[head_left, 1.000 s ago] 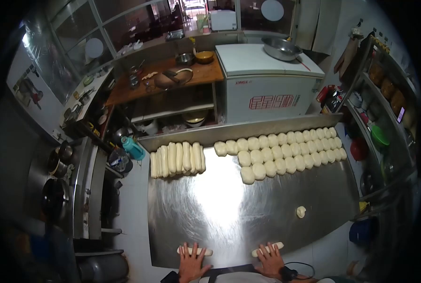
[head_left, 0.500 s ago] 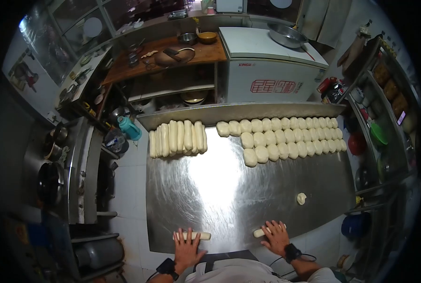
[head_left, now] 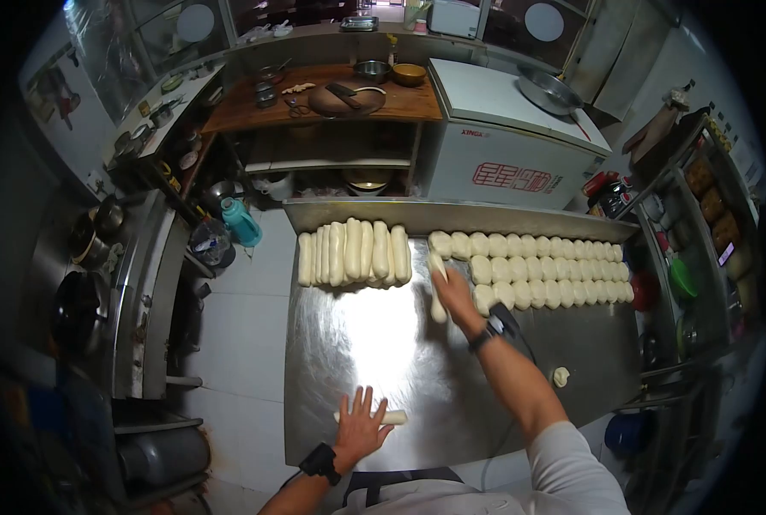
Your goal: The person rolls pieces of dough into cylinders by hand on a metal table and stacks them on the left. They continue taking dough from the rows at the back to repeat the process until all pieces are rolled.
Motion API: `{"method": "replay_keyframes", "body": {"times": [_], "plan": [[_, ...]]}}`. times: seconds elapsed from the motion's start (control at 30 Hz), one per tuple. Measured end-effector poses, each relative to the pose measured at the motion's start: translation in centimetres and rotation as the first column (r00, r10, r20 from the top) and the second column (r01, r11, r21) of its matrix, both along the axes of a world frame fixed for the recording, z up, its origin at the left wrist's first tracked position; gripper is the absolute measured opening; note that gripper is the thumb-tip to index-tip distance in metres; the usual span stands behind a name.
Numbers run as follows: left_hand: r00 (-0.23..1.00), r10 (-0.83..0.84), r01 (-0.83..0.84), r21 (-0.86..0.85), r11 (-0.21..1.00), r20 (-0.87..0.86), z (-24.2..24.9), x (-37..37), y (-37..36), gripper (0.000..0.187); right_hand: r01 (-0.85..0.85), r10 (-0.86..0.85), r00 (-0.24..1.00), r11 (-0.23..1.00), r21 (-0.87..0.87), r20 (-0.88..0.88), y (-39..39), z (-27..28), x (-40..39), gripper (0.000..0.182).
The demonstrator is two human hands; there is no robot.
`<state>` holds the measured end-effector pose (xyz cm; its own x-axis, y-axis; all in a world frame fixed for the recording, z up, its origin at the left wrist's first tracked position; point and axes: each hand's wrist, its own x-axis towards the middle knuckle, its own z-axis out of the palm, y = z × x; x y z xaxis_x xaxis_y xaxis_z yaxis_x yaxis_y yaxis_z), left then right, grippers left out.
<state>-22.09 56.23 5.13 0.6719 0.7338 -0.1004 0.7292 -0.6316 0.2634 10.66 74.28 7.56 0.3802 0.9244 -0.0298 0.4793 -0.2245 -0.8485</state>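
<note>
My left hand [head_left: 361, 428] lies with spread fingers on a short dough roll [head_left: 394, 417] near the front edge of the metal table [head_left: 331, 378]. My right hand [head_left: 453, 296] is stretched forward, its fingers round a longer dough strip [head_left: 438, 311], just left of the rows of round dough pieces [head_left: 537, 270]. A stack of long dough rolls [head_left: 353, 251] sits at the table's back left, apart from my right hand. A small dough lump [head_left: 560, 377] rests at the right, below my right forearm.
A raised metal edge [head_left: 469, 213] runs along the table's back. Behind it stand a wooden counter [head_left: 229, 109] and a white chest freezer [head_left: 460, 159]. To the left are a teal flask [head_left: 241, 223] and a stove [head_left: 147, 300]; shelving [head_left: 700, 249] stands at the right.
My right hand has moved from the front edge to the back of the table and holds a dough strip. My left hand stays on its roll at the front. The camera view has shifted.
</note>
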Motion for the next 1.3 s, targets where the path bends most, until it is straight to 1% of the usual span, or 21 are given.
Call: {"method": "replay_keyframes", "body": {"times": [0.07, 0.1, 0.2, 0.23, 0.27, 0.3, 0.37, 0.43, 0.5, 0.53, 0.57, 0.63, 0.73, 0.83, 0.9, 0.97, 1.03, 1.1, 1.13, 1.23, 1.3], "plan": [[0.991, -0.075, 0.083, -0.067, 0.994, 0.113, -1.4, -1.1, -0.4, 0.047, 0.085, -0.094, 0.988, 0.994, 0.076, 0.124, 6.3, 1.2, -1.7, 0.054], [0.99, -0.078, 0.086, -0.066, 0.994, 0.114, -1.3, -1.2, 0.0, 0.047, 0.094, -0.11, 0.982, 0.989, 0.111, 0.151, 8.5, 1.5, -2.6, 0.054], [0.943, 0.125, -0.105, -0.083, 0.991, 0.308, -0.1, -0.4, 0.7, 0.031, 0.024, -0.014, 0.973, 0.999, -0.037, 0.23, 12.2, -0.2, -3.8, 0.053], [0.941, 0.125, -0.102, -0.089, 0.991, 0.315, -0.6, -0.1, 1.4, 0.031, -0.056, 0.065, 0.928, 0.998, -0.037, 0.368, 12.3, -1.0, -4.2, 0.05], [0.81, 0.343, -0.259, -0.234, 0.937, 0.476, -1.4, 0.5, 2.3, 0.03, -0.135, 0.143, 0.855, 0.989, -0.052, 0.499, 12.0, -1.7, -4.3, 0.048], [0.607, 0.546, -0.369, -0.404, 0.837, 0.577, -2.1, 1.1, 3.0, 0.029, -0.135, 0.149, 0.848, 0.989, -0.064, 0.509, 10.6, -1.2, -4.6, 0.048], [0.326, 0.694, -0.344, -0.603, 0.72, 0.642, -0.9, 2.6, 6.1, 0.033, -0.286, 0.066, 0.823, 0.906, 0.312, 0.564, 5.7, 1.6, -5.6, 0.045], [0.339, 0.744, -0.322, -0.672, 0.667, 0.575, 3.2, 3.9, 9.4, 0.04, -0.291, 0.258, 0.937, 0.949, 0.118, 0.235, -0.3, 3.2, -8.3, 0.043], [0.419, 0.55, -0.296, -0.464, 0.835, 0.722, 5.3, 5.4, 11.9, 0.051, -0.369, 0.369, 0.92, 0.929, 0.024, -0.128, -5.1, 6.0, -11.6, 0.042], [0.313, 0.639, -0.059, -0.657, 0.752, 0.703, 4.8, 6.5, 13.2, 0.062, -0.365, 0.365, 0.923, 0.931, 0.02, -0.125, -4.9, 6.0, -11.8, 0.042], [0.314, 0.639, -0.054, -0.659, 0.75, 0.702, 4.6, 7.1, 13.3, 0.062, -0.31, 0.314, 0.946, 0.949, 0.058, -0.077, -4.5, 6.0, -11.9, 0.039], [0.469, 0.373, -0.121, -0.36, 0.925, 0.801, 7.1, 7.3, 13.3, 0.068, -0.211, 0.212, 0.977, 0.973, 0.09, 0.004, -2.8, 5.6, -10.9, 0.035], [0.512, 0.365, -0.101, -0.368, 0.924, 0.778, 8.0, 6.8, 11.9, 0.07, -0.125, 0.113, 0.981, 0.99, 0.071, 0.155, 5.3, 5.0, -8.5, 0.04], [0.575, 0.392, -0.088, -0.422, 0.902, 0.718, 5.9, 6.2, 9.4, 0.07, -0.187, 0.16, 0.968, 0.973, 0.134, 0.193, 10.7, 4.1, -9.2, 0.038], [0.634, 0.41, -0.112, -0.446, 0.888, 0.656, 4.5, 5.8, 8.1, 0.07, -0.17, 0.164, 0.912, 0.985, -0.018, 0.376, 11.4, 2.7, -9.4, 0.036], [0.631, 0.438, -0.153, -0.45, 0.88, 0.641, 3.0, 5.4, 7.6, 0.069, -0.127, 0.069, 0.951, 0.975, 0.18, 0.301, 7.8, 2.7, -8.8, 0.036], [0.645, 0.434, -0.164, -0.441, 0.883, 0.629, 1.7, 4.9, 7.7, 0.067, -0.039, 0.013, 0.962, 0.995, 0.09, 0.274, 2.3, 3.0, -6.1, 0.03], [0.631, 0.512, -0.166, -0.544, 0.823, 0.583, 1.1, 4.9, 8.1, 0.067, 0.157, -0.184, 0.908, 0.982, 0.1, 0.376, -2.9, -0.3, -0.4, 0.027], [0.645, 0.481, -0.158, -0.513, 0.844, 0.594, 1.0, 5.0, 8.6, 0.063, 0.298, -0.287, 0.879, 0.954, 0.031, 0.381, -4.8, -0.6, 2.3, 0.029], [0.629, 0.518, -0.12, -0.586, 0.801, 0.58, -0.3, 6.7, 9.6, 0.06, 0.431, -0.339, 0.791, 0.899, -0.071, 0.51, -7.3, 0.1, 8.5, 0.037], [0.643, 0.505, -0.119, -0.577, 0.808, 0.575, 0.2, 8.7, 10.3, 0.056, 0.42, -0.201, 0.704, 0.891, -0.171, 0.681, -7.3, 0.1, 11.4, 0.041]]}}
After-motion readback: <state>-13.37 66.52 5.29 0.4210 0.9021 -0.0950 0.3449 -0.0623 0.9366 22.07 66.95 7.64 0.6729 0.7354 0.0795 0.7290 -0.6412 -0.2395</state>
